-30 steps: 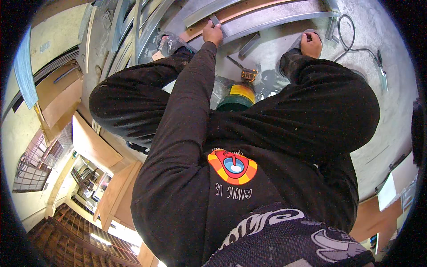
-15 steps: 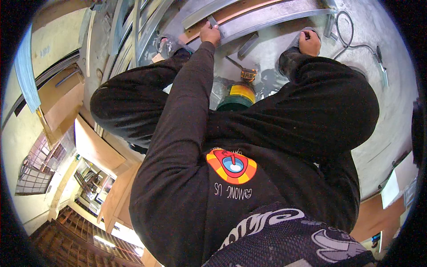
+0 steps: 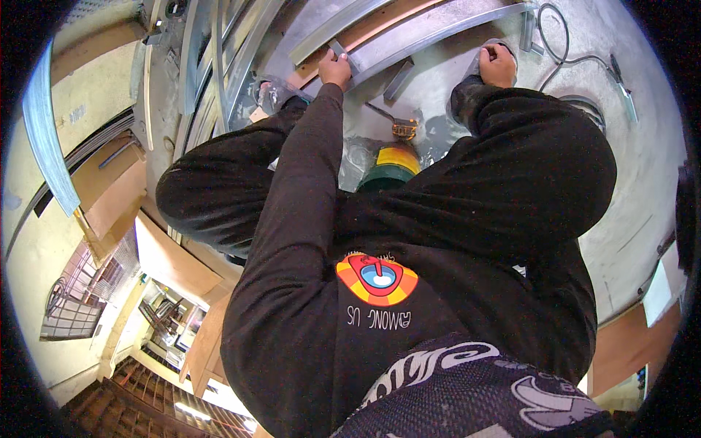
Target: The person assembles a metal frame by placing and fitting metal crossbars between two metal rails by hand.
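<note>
So there's a person in black sitting on a grey floor (image 3: 631,190), knees bent out to both sides. Biggest stuff up front is a pair of long metal bars, an upper bar (image 3: 332,33) and a lower bar (image 3: 445,38), both slanting up to the right, with a brown strip (image 3: 383,31) showing between them. Over on the right a dark cable (image 3: 565,58) loops across the floor. Between the legs there's a green-and-yellow thing (image 3: 393,168), partly covered by the trousers, so can't tell what it is. The left hand (image 3: 335,71) is up at the bars, fingers pinching a short metal piece (image 3: 336,50) that sits in the gap between the two, near their left ends. The right hand (image 3: 498,66) is by the right foot, fingers looking curled in, but can't tell if there's anything in them. A loose stub (image 3: 399,80) lies just below the lower bar, and lower still, a small yellow-and-black gadget (image 3: 403,129) sits near the green-and-yellow thing.
</note>
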`<state>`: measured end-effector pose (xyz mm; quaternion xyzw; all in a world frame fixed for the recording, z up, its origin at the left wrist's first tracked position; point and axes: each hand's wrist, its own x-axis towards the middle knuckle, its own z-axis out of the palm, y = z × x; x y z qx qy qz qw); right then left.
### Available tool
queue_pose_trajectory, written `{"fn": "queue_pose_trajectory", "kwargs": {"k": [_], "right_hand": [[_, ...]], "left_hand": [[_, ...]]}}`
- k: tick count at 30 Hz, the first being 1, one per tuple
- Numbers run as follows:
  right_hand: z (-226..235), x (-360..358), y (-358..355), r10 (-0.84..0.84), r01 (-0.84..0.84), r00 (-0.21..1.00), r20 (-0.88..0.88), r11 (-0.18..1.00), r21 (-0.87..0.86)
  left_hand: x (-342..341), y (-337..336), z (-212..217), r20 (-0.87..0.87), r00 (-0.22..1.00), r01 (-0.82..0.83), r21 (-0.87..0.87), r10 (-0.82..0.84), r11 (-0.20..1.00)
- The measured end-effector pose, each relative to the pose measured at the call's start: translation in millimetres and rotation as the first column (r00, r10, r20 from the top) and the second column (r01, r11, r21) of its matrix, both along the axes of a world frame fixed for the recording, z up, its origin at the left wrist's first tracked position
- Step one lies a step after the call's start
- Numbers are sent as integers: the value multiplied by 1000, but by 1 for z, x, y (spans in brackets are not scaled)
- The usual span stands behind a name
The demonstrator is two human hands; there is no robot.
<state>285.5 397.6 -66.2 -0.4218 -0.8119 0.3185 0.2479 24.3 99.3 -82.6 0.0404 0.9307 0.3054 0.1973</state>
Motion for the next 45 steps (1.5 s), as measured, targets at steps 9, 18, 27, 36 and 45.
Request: {"fn": "queue_pose_trajectory", "kwargs": {"k": [9,18,27,36,45], "right_hand": [[-4,2,-1,-17,17,1000,-5,1000,0],[-6,3,0,-13,13,1000,22,1000,-6],[-9,10,-2,-51,51,999,14,998,-19],[2,4,-3,-31,34,997,-67,998,50],[15,-2,-5,-6,8,999,-49,999,47]], "left_hand": [[0,5,15,141,990,-10,0,10,1000],[0,4,12,75,995,68,-23,-66,997],[11,13,23,102,992,67,44,-71,997],[1,-3,-10,86,992,87,96,-96,992],[12,31,62,-199,980,-49,-77,33,996]]}}
